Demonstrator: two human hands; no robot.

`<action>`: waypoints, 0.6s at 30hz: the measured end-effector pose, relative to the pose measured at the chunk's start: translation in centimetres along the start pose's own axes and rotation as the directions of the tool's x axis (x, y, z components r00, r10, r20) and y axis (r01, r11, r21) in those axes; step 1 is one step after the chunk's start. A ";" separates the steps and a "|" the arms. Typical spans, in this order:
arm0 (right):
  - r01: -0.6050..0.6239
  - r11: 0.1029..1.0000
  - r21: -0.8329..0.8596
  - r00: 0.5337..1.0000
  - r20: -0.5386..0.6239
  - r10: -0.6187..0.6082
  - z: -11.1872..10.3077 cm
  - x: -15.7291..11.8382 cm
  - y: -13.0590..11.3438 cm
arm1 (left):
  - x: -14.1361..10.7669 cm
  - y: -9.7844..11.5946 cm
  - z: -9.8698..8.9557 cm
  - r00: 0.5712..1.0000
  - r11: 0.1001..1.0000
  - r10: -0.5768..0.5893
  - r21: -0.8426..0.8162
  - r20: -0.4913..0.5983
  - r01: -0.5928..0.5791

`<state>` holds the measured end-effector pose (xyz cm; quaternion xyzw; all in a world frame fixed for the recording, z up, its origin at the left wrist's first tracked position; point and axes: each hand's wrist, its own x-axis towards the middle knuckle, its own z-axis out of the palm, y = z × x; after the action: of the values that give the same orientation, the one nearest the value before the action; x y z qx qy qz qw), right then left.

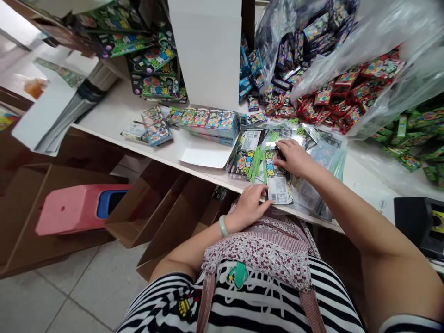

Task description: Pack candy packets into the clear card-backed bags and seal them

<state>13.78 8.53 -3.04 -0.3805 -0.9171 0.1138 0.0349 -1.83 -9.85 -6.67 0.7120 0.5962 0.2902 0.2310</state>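
Flat, black-and-green printed candy bags (245,159) lie in overlapping piles at the front of the white shelf table. My left hand (250,203) is at the table edge, its thumb and curled fingers at the lower left corner of a printed bag (280,190) with a barcode panel. Farther up the same pile, my right hand (294,158) rests on the bags with fingers and thumb apart. Clear plastic sleeves (321,162) lie under and beside my right forearm. Left of the bags, an open white carton (204,156) holds a row of colourful small candy boxes (211,121).
Plastic bags of purple (298,46), red (343,92) and green small boxes (409,134) fill the back right. A tall white carton (206,51) stands behind. Black-green packs (152,64) are stacked at back left. Below are cardboard boxes (138,217) and a pink stool (72,208).
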 end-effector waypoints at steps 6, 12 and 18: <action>0.361 0.932 -0.034 0.918 0.189 -0.349 -1.1 -3.6 -2.2 | -0.8 0.5 -0.9 0.981 0.999 0.049 -0.001 0.187 -0.050; 0.307 0.944 -0.122 0.908 0.336 -0.252 -0.4 -3.8 -3.3 | -1.9 1.4 0.0 0.901 0.878 -0.115 -0.382 0.419 0.289; 0.061 0.989 -0.134 0.984 0.174 -0.037 0.4 -1.5 -0.9 | -1.5 0.8 0.1 0.971 0.803 -0.113 -0.556 0.210 0.214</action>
<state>14.15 6.78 -3.19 -0.3481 -0.9315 0.0811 -0.0675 -1.34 -11.45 -6.40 0.5764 0.5186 0.3752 0.5080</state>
